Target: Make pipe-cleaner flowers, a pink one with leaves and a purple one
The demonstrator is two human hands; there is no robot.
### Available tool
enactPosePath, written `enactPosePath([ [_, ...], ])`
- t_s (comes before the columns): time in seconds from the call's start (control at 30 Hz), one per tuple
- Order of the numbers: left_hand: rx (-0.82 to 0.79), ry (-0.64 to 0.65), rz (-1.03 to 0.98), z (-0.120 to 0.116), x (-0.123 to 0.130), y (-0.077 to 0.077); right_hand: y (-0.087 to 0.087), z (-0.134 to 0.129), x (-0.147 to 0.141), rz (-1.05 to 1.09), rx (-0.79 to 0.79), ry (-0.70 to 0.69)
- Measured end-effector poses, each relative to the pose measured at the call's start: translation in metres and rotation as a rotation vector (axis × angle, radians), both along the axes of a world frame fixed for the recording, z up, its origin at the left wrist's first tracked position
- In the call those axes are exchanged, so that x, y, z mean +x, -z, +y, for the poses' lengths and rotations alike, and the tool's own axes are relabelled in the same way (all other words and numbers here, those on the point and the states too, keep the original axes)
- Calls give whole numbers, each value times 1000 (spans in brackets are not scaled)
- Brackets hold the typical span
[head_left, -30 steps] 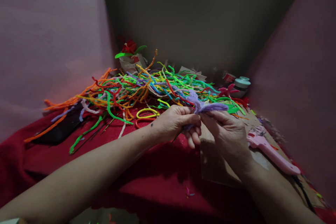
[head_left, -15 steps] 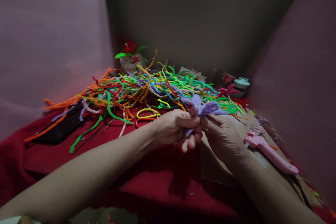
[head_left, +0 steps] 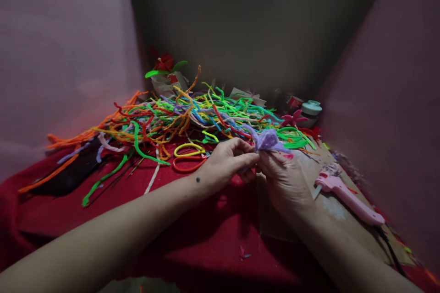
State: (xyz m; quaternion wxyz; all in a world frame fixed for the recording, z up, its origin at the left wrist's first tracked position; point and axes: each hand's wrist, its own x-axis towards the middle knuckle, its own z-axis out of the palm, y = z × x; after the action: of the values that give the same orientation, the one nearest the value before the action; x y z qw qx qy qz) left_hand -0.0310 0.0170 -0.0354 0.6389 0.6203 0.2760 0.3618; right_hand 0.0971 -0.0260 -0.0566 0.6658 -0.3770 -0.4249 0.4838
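Note:
A fuzzy lavender pipe-cleaner flower [head_left: 268, 140] is held up between my two hands, its petals fanning out above my fingers. My left hand [head_left: 231, 161] pinches its left side near the base with thumb and index finger. From the right, my right hand [head_left: 287, 181] grips the same base, with most of its fingers hidden behind the palm. Just left of my left hand lie scissors [head_left: 188, 164] with a yellow and a red handle loop. Behind the flower spreads a tangled heap of coloured pipe cleaners [head_left: 192, 116].
A pink hot glue gun [head_left: 349, 197] rests on cardboard [head_left: 278, 219] at right. Farther back stand a jar with a pale teal lid [head_left: 311, 108] and a pink flower [head_left: 294, 118]. A black object [head_left: 65, 176] lies at left on the red cloth [head_left: 192, 242].
The lavender flower has turned in my hands, so its petals face differently. My left hand's lower fingers have curled in from below it. The view has shifted slightly, showing more of the scissors.

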Motion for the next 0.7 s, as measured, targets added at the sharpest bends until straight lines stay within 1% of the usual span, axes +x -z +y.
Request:
enactPosePath([
  [0.07,266,-157,53,-6,2,3,-2,1,-1,64,-3,18],
  [0.17,660,-288,189,-12,2,9,-4,1,-3,110,-14,17],
  [0.23,851,-336,300,-13,2,13,-3,1,-4,107,-6,36],
  [0.3,971,-365,394,-12,2,17,-1,2,-5,111,-11,58],
  [0.37,1017,-385,456,-10,4,19,1,2,-6,119,-26,75],
  [0.47,1000,-400,470,-9,7,19,5,3,-6,102,-9,82],
  [0.57,930,-430,383,-9,10,17,6,3,-5,55,33,86],
  [0.63,852,-457,306,-11,12,16,5,3,-3,11,45,111],
  [0.7,761,-447,245,-13,15,16,3,2,-3,-27,34,137],
])
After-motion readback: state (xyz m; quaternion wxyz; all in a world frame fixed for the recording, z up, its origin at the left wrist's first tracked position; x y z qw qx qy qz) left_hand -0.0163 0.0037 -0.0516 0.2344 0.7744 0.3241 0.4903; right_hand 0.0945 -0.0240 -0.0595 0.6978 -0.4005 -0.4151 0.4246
